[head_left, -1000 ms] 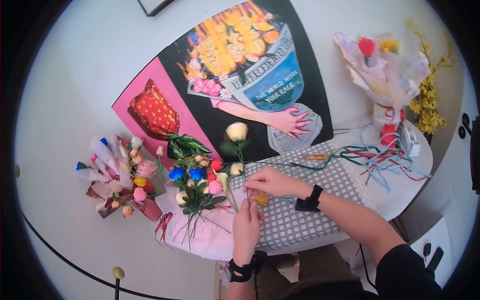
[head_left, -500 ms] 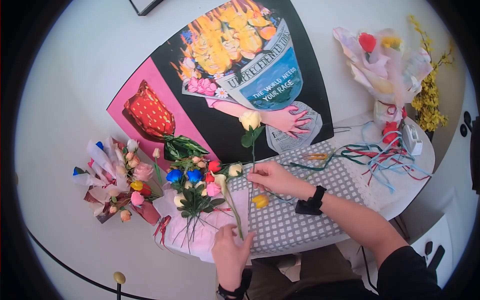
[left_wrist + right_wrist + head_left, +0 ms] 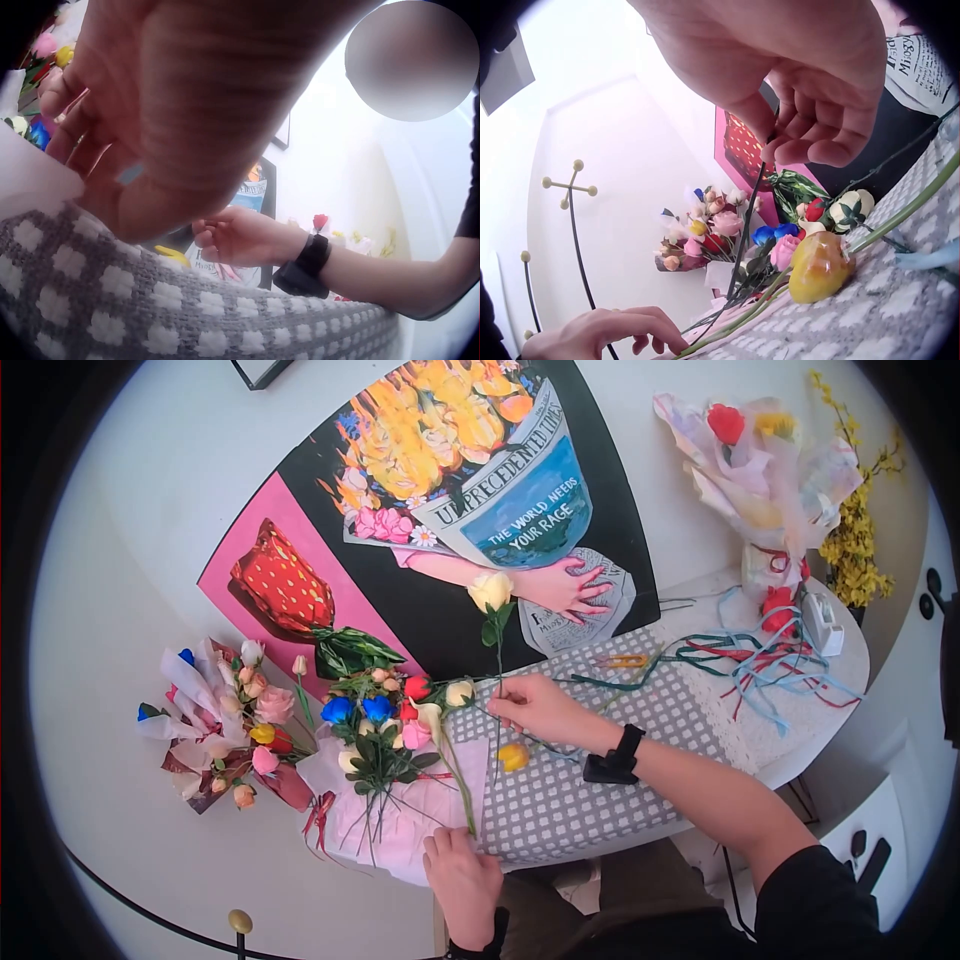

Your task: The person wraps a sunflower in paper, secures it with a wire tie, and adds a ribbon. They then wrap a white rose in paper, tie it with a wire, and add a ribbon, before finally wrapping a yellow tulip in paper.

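Note:
My right hand [image 3: 545,710] pinches the thin dark stem [image 3: 748,225] of a cream rose [image 3: 491,592] between thumb and fingertips, with the bloom upright above the hand. At the front edge of the table my left hand [image 3: 464,882] lies with loosely bent fingers, fingertips right at the lower end of a green stem. That stem belongs to a white calla lily [image 3: 428,718] on the pink wrapping paper [image 3: 345,815]. Beside the lily lie blue roses [image 3: 377,708], a pink rose [image 3: 415,735] and dark leaves [image 3: 380,765]. A yellow tulip [image 3: 514,757] rests on the checked cloth [image 3: 580,810].
A wrapped bouquet [image 3: 235,720] stands at the left, another [image 3: 765,480] at the back right. Tangled ribbons [image 3: 775,675], a white tape dispenser [image 3: 824,625] and orange-handled scissors [image 3: 627,660] lie on the right. A large painted board [image 3: 440,580] leans behind.
My left hand let go of the rose's stem and moved down left to the table's front edge, its fingers drawing closer together. The right hand keeps hold of the rose.

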Motion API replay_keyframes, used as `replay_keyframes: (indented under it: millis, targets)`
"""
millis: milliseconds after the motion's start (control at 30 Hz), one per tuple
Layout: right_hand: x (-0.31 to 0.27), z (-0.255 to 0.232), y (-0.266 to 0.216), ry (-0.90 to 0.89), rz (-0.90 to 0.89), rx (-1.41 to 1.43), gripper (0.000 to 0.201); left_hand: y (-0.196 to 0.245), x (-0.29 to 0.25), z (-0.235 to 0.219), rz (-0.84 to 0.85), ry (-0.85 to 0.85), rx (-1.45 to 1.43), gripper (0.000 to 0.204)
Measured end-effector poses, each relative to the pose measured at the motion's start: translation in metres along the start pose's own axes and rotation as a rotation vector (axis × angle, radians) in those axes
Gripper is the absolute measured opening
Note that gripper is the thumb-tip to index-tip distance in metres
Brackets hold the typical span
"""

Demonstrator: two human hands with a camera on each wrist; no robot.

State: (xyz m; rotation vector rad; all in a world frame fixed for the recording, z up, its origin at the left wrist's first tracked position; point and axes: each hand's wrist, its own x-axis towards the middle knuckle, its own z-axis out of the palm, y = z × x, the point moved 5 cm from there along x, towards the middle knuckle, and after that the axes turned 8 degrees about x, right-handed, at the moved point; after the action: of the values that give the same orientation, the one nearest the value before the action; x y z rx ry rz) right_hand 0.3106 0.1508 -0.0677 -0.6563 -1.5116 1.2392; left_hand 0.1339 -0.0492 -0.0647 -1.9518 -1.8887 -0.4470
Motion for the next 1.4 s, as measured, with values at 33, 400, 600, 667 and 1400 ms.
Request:
replay_keyframes:
  millis: [33,400,600,667,1400]
  targets:
    - [0.000,0.000,0.000,-0.003,-0.001,-0.020,0.023,-0.002,0.000,0.004,0.000,0.000,0.001,0.023]
    - [-0.002,0.000,-0.002,0.032,-0.011,-0.009,0.029,-0.008,0.019,-0.013,-0.092,0.231,-0.279,0.007]
    - [-0.001,-0.007,-0.006,0.132,0.007,0.050,0.029,-0.037,0.041,-0.045,-0.298,0.339,-0.615,0.012]
    - [-0.002,-0.007,-0.008,0.129,0.036,0.065,0.030,-0.055,0.045,-0.055,-0.289,0.426,-0.701,0.013]
    - [-0.003,-0.009,-0.052,-0.189,-0.124,0.814,0.040,-0.111,0.013,0.064,-0.761,0.260,-1.677,0.038]
